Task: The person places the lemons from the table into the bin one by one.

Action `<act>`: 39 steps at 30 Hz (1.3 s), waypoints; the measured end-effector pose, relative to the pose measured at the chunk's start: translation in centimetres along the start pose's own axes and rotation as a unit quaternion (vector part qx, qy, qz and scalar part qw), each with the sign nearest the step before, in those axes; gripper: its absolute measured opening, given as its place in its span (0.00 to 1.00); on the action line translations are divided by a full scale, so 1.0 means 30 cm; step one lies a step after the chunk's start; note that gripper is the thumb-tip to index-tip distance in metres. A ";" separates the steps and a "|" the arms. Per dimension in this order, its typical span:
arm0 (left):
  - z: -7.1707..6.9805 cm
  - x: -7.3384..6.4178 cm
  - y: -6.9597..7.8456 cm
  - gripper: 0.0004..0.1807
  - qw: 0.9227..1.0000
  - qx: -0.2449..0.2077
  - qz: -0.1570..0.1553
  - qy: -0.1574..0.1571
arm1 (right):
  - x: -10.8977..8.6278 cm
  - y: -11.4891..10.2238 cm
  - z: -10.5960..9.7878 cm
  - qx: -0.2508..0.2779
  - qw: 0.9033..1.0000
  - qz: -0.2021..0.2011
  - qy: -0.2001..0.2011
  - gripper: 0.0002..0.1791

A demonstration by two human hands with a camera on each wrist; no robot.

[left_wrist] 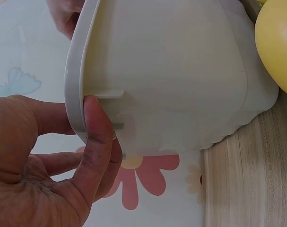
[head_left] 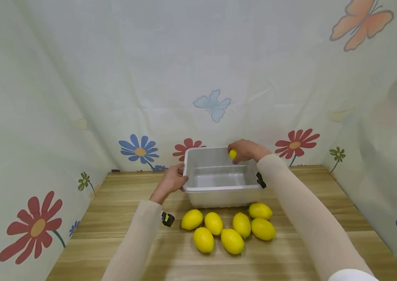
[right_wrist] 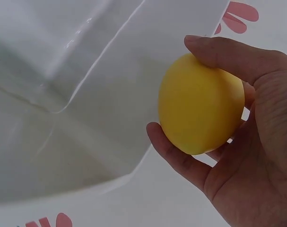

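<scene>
A white plastic bin (head_left: 224,197) stands on the wooden table, its inside bare in the head view. My left hand (head_left: 173,178) grips the bin's left rim, and the left wrist view shows thumb and fingers (left_wrist: 97,127) pinching that edge. At the bin's back right corner, my right hand (head_left: 247,150) holds a lemon (right_wrist: 200,106) over the rim, fingers curled round it. In front of the bin lie several more lemons (head_left: 232,241) in a loose cluster, with one lemon (head_left: 259,211) close to its front right corner.
The wooden table (head_left: 121,218) reaches back to a pale curtain (head_left: 170,70) printed with flowers and butterflies. More curtain hangs along the left and right sides. Black wrist cameras (head_left: 167,219) sit on both forearms.
</scene>
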State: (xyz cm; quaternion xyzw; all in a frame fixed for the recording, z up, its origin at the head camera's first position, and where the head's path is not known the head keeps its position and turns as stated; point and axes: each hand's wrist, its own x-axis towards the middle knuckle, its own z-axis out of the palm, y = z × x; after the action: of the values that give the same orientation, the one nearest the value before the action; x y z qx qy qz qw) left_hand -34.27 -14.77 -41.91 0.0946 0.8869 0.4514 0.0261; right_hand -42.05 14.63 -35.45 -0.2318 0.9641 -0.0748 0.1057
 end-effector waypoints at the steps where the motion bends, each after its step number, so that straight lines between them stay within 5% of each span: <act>1: 0.000 0.001 -0.001 0.29 1.000 0.000 0.001 0.000 | -0.001 0.000 0.000 0.001 1.000 0.000 0.000 0.23; 22: 0.002 -0.004 0.002 0.26 1.000 0.009 0.007 0.008 | -0.033 0.002 0.013 0.021 0.999 0.022 -0.014 0.25; 30: 0.001 0.003 0.002 0.25 1.000 0.009 0.012 0.017 | -0.095 0.022 -0.003 -0.014 0.999 -0.014 0.026 0.25; 39: 0.002 -0.009 0.006 0.26 1.000 0.009 0.007 0.018 | -0.187 0.034 -0.025 0.017 0.998 -0.008 0.064 0.28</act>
State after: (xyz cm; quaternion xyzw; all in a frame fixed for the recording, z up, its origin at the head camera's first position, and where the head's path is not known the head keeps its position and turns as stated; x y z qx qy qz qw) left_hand -33.98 -14.67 -41.81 0.0928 0.8905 0.4455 0.0059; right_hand -37.78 18.21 -33.96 -0.2324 0.9655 -0.1071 0.0475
